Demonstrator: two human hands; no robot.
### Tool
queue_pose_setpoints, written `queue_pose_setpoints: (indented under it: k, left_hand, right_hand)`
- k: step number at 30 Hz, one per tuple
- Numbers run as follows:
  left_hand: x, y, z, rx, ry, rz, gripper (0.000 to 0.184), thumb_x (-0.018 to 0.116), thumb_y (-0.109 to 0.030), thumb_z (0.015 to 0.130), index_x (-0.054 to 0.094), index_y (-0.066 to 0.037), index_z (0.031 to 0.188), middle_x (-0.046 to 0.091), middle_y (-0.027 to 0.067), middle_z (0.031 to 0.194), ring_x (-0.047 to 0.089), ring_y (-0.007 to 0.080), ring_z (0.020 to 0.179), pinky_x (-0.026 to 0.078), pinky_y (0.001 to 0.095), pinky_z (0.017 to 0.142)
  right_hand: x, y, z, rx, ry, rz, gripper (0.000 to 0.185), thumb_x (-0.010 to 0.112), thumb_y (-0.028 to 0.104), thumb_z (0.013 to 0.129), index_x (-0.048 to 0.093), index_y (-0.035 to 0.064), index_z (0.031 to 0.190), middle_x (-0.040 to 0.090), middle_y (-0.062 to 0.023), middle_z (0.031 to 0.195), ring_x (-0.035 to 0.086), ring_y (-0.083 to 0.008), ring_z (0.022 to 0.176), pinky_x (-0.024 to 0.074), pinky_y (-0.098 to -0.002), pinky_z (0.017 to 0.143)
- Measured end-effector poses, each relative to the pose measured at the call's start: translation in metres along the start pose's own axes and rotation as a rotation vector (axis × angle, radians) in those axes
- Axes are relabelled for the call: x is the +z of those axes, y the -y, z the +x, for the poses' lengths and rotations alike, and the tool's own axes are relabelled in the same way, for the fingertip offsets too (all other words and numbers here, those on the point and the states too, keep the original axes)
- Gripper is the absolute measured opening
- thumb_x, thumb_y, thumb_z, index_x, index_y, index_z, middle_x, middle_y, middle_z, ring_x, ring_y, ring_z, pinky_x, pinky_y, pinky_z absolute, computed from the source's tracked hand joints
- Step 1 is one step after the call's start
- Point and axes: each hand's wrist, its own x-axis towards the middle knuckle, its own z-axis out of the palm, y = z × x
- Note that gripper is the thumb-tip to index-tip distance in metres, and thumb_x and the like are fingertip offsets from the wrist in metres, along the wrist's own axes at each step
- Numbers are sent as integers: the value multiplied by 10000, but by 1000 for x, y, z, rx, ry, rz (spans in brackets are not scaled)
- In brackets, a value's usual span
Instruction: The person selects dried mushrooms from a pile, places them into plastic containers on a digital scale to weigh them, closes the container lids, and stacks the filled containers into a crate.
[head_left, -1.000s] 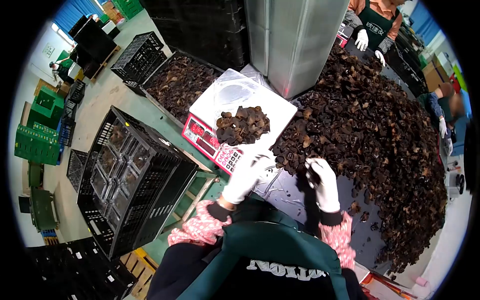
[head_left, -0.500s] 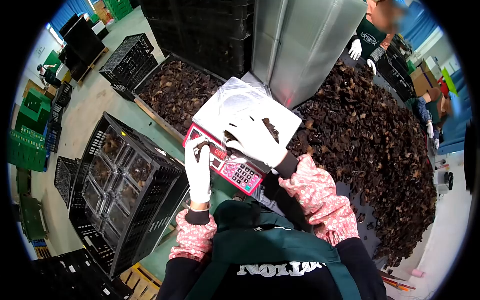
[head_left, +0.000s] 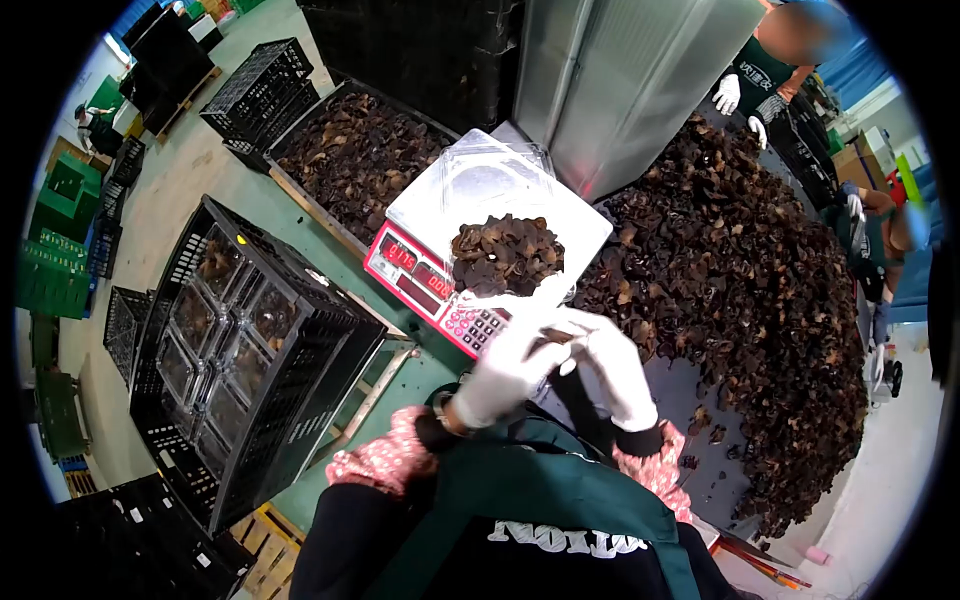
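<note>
A pink and white digital scale (head_left: 415, 290) bears a clear plastic clamshell box. Its raised lid (head_left: 495, 160) lies towards the back, and a heap of dark wood ear mushrooms (head_left: 508, 255) fills its front half. In front of the box, over the scale's near edge, my left hand (head_left: 508, 372) and my right hand (head_left: 612, 368) come together, both in white gloves. Their fingers are bent and meet at the tips. Glare washes out the fingertips, so anything small between them cannot be made out.
Loose wood ear mushrooms (head_left: 740, 300) cover the table at right. Another mushroom-filled tray (head_left: 350, 165) is behind the scale at left. A black crate (head_left: 290, 400) of filled clear boxes stands left. Stacked plastic boxes (head_left: 640, 90) rise behind. Co-workers (head_left: 765, 75) are at the far right.
Both hands have drawn back from the scale towards my body and come together. The mushroom heap in the box is uncovered. The dark piece in my left fingers no longer shows.
</note>
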Motion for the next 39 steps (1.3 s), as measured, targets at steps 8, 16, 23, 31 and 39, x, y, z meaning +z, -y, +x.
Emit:
queue_pose_setpoints:
  k: [8, 16, 23, 31, 39]
  left_hand:
    - [59, -7, -21, -21, 125, 79, 541, 689, -48, 868, 521, 56, 1372, 634, 192, 1238, 633, 317, 1062, 495, 382, 927]
    - [83, 19, -29, 173, 219, 206, 316, 637, 8, 813, 654, 5, 1129, 652, 77, 1049, 591, 154, 687, 508, 271, 690]
    - [143, 30, -37, -955, 716, -882, 253, 502, -201, 1028, 639, -33, 1159, 636, 11, 852, 486, 64, 578, 362, 198, 499]
    - [254, -15, 52, -894, 534, -1099, 781, 623, -209, 978, 111, -65, 1551, 459, 113, 1353, 560, 326, 1232, 475, 456, 1049]
    - [238, 16, -6, -592, 903, -358, 267, 565, -227, 1012, 651, -32, 1172, 694, 78, 1013, 642, 137, 774, 493, 261, 705]
  right_hand:
    - [-35, -46, -43, 109, -249, 90, 323, 616, 131, 966, 606, -41, 1240, 654, -32, 1014, 587, -73, 846, 480, -226, 756]
    - [-81, -72, -88, 33, -426, 166, 237, 585, 136, 987, 642, -39, 1136, 671, -79, 903, 610, -111, 700, 499, -240, 651]
    - [-145, -121, -152, 35, -757, 206, 251, 572, 186, 1006, 648, -9, 1144, 675, -57, 928, 592, -94, 718, 495, -240, 663]
    - [-184, -49, -179, -395, -963, 205, 485, 574, 210, 1008, 463, -53, 1400, 651, -121, 1198, 676, -192, 976, 551, -289, 778]
    - [-217, -141, -264, 11, -1545, -1063, 260, 717, 172, 840, 692, 83, 1083, 623, -79, 979, 655, -214, 856, 524, -335, 746]
